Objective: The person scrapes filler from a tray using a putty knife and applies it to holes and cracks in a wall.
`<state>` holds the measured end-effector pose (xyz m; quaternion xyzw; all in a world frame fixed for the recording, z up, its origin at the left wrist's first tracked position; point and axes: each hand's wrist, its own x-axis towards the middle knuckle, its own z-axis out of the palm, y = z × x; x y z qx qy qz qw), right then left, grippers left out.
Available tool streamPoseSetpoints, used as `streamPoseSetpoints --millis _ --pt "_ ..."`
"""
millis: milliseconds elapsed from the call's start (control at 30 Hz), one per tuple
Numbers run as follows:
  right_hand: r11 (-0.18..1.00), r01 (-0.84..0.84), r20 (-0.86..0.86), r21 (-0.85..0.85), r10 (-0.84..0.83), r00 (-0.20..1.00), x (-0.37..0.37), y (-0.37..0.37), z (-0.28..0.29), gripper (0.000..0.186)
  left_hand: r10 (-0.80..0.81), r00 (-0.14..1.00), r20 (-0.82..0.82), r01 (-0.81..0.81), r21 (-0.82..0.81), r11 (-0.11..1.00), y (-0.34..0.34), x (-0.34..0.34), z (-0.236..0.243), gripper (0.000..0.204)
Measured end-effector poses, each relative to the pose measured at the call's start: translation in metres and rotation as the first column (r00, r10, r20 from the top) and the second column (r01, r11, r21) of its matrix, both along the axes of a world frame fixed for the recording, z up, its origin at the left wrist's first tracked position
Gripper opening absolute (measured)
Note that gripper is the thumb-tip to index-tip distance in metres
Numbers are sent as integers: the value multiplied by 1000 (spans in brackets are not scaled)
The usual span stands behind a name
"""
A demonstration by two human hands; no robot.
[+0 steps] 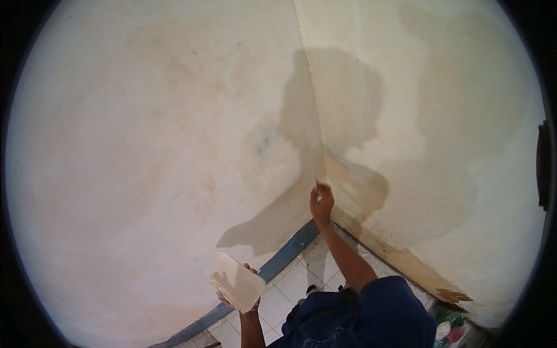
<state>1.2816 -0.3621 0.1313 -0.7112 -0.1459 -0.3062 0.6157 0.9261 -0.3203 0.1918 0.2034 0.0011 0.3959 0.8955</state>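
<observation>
My left hand is closed around a pale rectangular tub, its fingers showing at both sides. Inside the tub lies a cream-coloured, paste-like material, and the tub is tilted towards me, close to the left wall. My right hand is raised at the corner where the two walls meet, low down near the floor. Its fingers are drawn together in a pinch, with pale smears on them. Whatever they may hold is too small to make out.
A patchy cream left wall meets a yellower right wall. Blue skirting runs along the left wall's foot above white floor tiles. Peeling brown patches mark the right wall's base. Coloured items lie at lower right.
</observation>
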Motion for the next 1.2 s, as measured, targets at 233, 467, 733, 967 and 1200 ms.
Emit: streamPoseSetpoints --millis 233,467,733,967,1200 --pt "993 -68 -194 -100 48 980 39 28 -26 12 -18 1000 7 18 -34 999 -22 43 -4 88" --pt "937 -343 29 -70 345 938 -31 -37 -38 15 -32 999 -17 32 -1 999 -53 95 -1 87" --pt "998 -24 -27 -61 22 999 169 -80 27 14 -83 995 57 82 31 996 -102 149 27 90" --pt "890 -428 62 -157 441 895 22 -59 21 14 -63 998 26 61 42 997 -97 137 14 91" --pt "994 93 117 -57 -86 989 142 -26 40 18 -108 994 23 107 40 994 -20 145 -42 89"
